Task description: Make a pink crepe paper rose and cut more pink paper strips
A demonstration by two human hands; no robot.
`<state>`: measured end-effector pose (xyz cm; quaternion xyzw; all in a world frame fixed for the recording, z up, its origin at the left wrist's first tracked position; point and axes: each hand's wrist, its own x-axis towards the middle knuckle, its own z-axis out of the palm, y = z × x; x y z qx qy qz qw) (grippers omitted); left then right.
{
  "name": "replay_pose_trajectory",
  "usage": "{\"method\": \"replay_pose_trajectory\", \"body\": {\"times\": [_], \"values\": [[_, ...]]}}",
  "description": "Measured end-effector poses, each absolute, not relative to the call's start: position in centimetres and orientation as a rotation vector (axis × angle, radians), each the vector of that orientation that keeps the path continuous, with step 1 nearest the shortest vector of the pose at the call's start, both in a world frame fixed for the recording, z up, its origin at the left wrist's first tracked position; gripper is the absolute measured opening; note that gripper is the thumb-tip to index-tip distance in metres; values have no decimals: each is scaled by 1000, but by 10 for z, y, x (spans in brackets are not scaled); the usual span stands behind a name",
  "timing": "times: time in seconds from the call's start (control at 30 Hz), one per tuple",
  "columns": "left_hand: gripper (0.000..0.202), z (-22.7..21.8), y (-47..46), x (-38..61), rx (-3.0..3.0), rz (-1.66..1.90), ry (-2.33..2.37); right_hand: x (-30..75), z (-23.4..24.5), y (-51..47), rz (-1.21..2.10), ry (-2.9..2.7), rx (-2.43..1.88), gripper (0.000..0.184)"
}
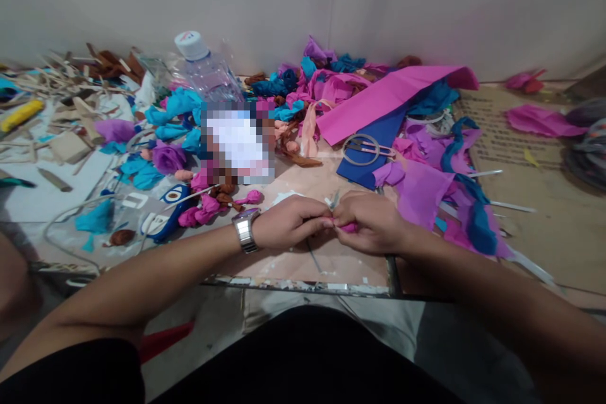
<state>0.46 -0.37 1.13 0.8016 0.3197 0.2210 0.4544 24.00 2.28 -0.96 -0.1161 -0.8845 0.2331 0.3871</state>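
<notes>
Close to the table's front edge, my left hand (294, 222) and my right hand (374, 222) meet with closed fingers. Between them is a small piece of pink crepe paper (349, 227), mostly covered by the fingers. A pale twisted bit (332, 201) pokes up above the fingertips; I cannot make out what it is. A thin dark stick or wire (313, 255) shows on the table just below the hands. Bunched pink paper balls (208, 207) lie to the left, past the watch on my left wrist.
A plastic bottle (208, 72) stands behind a pixelated bright rectangle (239, 142). Purple paper (421, 189), a pink strip (392, 98) and a tape ring (360, 149) lie to the right. Wooden pieces (71, 146) and a yellow-handled tool (21, 115) are at left; cardboard (525, 164) at right.
</notes>
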Motion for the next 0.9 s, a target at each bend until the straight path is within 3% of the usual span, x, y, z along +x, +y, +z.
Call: {"method": "replay_pose_trajectory", "body": {"times": [0.17, 0.3, 0.43, 0.6, 0.9], "values": [[47, 5, -1, 7, 1586, 713, 916, 252, -10, 47, 284, -2313, -537, 46], [49, -1, 2, 8, 1252, 837, 942, 259, -15, 68, 53, -2351, -940, 47], [50, -7, 5, 9, 1133, 905, 933, 262, -20, 75, 23, -2441, -1213, 56], [51, -10, 5, 7, 1222, 914, 1000, 260, -22, 74, 84, -2522, -1140, 23], [47, -7, 6, 7, 1445, 995, 1004, 250, -23, 58, 385, -2250, -706, 13]]}}
